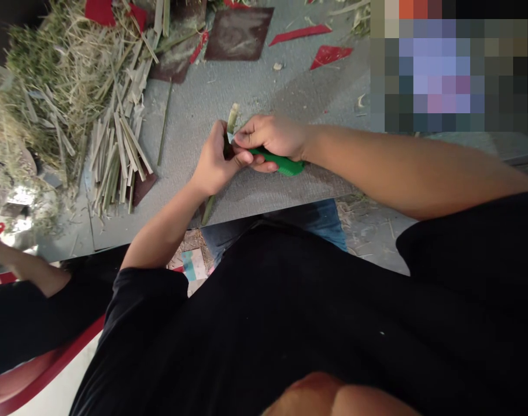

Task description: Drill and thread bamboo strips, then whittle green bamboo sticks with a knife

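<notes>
Over the near edge of the grey table, my left hand [216, 162] is closed around a green plant stalk [233, 117]. The stalk's pale upper end sticks out above the fingers, and its lower end shows below the hand. My right hand [272, 138] grips a green-handled utility knife [292, 166]. Its blade appears to be against the stalk between the two hands, though fingers partly hide the contact. Both hands meet there, the left thumb touching the right hand's fingers.
Cut stalk strips [120, 162] are piled left of my hands, beside a heap of shredded fibres [51, 86]. Dark square sheets [237, 34] and red scraps [331, 56] lie further back on the table [177, 150]. Another person's arm [33, 268] rests at far left.
</notes>
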`<action>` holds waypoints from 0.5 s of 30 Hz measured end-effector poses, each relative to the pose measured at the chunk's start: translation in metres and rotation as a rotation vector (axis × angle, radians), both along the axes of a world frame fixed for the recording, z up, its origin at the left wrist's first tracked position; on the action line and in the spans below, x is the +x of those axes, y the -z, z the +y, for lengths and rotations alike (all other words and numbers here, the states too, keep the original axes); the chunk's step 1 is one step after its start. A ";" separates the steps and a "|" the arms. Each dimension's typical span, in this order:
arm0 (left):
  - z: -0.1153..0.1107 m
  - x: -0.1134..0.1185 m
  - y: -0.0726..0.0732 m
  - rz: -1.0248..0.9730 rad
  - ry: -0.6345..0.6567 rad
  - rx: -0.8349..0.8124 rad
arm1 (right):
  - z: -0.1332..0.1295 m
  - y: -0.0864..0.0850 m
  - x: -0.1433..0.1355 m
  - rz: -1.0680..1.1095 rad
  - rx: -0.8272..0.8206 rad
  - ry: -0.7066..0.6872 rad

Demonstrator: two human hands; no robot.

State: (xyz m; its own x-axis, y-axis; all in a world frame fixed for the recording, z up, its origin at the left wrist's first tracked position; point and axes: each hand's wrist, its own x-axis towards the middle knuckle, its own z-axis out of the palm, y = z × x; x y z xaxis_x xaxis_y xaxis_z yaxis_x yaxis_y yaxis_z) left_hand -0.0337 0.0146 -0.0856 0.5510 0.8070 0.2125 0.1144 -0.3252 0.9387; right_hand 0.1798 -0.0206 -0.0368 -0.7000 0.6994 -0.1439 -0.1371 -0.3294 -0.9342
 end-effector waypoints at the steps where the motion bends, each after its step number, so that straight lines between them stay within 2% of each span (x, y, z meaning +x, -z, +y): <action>1: -0.001 0.000 -0.002 -0.003 0.004 0.009 | 0.001 0.001 0.001 0.010 -0.010 -0.029; 7: -0.002 0.000 -0.003 -0.002 -0.023 0.042 | 0.003 0.003 0.001 0.034 -0.045 -0.029; 12: 0.001 -0.001 0.003 0.000 -0.072 0.052 | 0.003 0.002 -0.001 0.042 -0.070 0.096; 15: -0.001 -0.001 0.002 0.009 -0.069 0.050 | 0.003 0.002 0.000 0.013 -0.092 0.068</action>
